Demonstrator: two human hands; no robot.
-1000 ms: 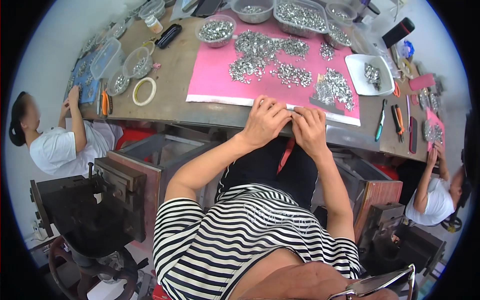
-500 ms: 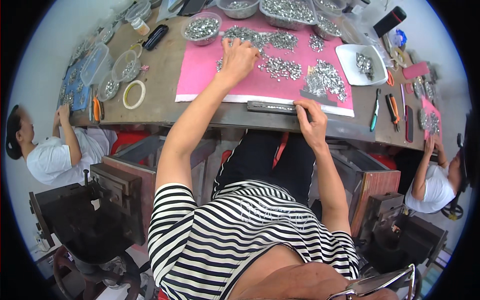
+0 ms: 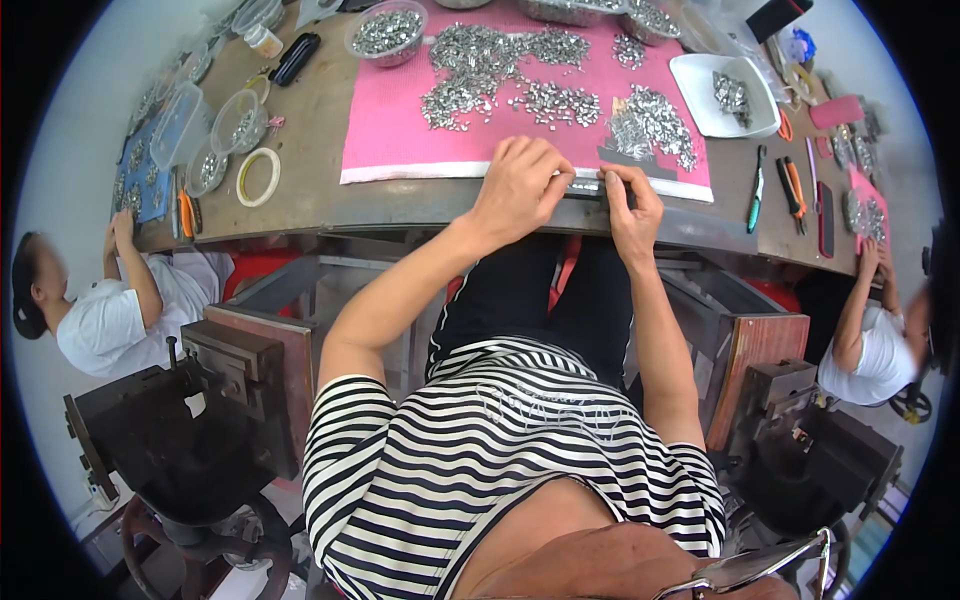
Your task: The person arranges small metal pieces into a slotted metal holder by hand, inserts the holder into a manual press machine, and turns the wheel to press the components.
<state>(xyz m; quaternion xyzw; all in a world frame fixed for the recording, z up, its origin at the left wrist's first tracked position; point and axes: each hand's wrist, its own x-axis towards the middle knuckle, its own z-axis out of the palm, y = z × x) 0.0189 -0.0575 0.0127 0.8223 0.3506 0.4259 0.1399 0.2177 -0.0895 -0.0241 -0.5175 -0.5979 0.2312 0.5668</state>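
A narrow dark bar point(image 3: 585, 187) with a row of small shiny silver pieces in it lies along the front edge of the pink mat point(image 3: 400, 140). My right hand point(image 3: 632, 212) is closed on the bar's right end, thumb and index finger pinching it. My left hand point(image 3: 520, 188) is over the bar's left part, fingers curled and thumb and index fingertips together close to the row; what they hold is too small to make out. Loose silver metal pieces point(image 3: 470, 60) lie in several piles on the mat beyond my hands. Another pile point(image 3: 655, 130) rests at the right on a grey strip.
A plastic bowl of silver pieces point(image 3: 386, 33) stands at the mat's far left, a white tray point(image 3: 690, 105) at its right. Tape point(image 3: 259, 177), a toothbrush point(image 3: 757, 190) and orange-handled pliers point(image 3: 795, 190) lie on the table. People in white sit at either side.
My left hand has come back from the far pile to the bar at the mat's front edge, its fingertips now closed there. My right hand stays at the bar's right end.
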